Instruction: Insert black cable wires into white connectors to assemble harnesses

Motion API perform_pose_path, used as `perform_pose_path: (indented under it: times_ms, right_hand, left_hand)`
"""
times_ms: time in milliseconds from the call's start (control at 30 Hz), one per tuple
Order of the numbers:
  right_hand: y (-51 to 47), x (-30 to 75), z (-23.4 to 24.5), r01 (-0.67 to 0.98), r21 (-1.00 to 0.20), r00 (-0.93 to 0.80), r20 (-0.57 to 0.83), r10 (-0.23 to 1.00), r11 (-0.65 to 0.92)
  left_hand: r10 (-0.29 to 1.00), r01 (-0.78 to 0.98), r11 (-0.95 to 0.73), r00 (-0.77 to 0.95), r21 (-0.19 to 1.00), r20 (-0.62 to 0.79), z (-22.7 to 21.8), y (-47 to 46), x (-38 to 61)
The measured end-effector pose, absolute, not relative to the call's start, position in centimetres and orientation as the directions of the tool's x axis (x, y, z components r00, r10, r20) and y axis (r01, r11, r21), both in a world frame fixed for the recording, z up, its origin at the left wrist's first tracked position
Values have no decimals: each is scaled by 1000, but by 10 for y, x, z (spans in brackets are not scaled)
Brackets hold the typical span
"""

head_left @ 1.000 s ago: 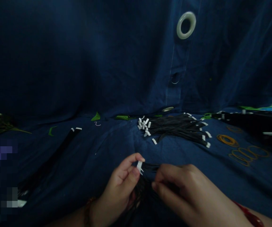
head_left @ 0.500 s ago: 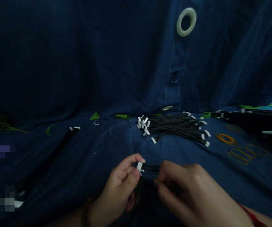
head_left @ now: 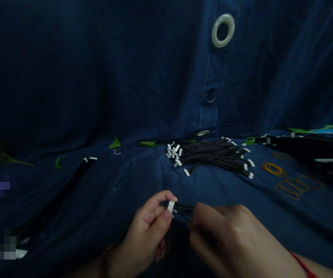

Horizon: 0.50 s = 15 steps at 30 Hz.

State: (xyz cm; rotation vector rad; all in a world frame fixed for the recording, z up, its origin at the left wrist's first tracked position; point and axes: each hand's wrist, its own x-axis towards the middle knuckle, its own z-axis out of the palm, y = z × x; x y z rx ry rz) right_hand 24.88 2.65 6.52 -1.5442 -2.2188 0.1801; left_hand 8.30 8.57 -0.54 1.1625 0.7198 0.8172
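Between the thumb and forefinger of my left hand [head_left: 147,227] is a small white connector [head_left: 171,206]. Thin black wires [head_left: 183,209] run from its right side to my right hand [head_left: 227,235], whose fingers are pinched round them. One or two short pale wire tips stick out beside the connector. Part of the black wires hangs in shadow below the left hand, hard to make out. Beyond both hands lies a pile of black cables [head_left: 212,156] with white connectors at their ends.
A black cable bundle [head_left: 59,197] lies to the left, near a plant stem [head_left: 18,160]. Orange rubber bands [head_left: 274,169] and a larger dark cable heap [head_left: 302,146] are on the right. Green scraps [head_left: 115,143] lie along the foot of the blue curtain [head_left: 143,69].
The whole view has shifted slightly. Both hands keep their hold on the connector and wires; the right hand's fingers have moved very little.
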Motion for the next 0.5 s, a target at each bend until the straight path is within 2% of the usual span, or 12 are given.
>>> perform_pose_path:
  times_ms: [233, 500]
  right_hand:
    - [26, 247, 63, 869, -284, -328, 282, 902, 405]
    - [26, 248, 58, 859, -255, -328, 390, 861, 443]
  left_hand:
    - [842, -116, 199, 529, 973, -109, 5, 83, 87]
    - [845, -36, 151, 523, 988, -110, 6, 84, 86]
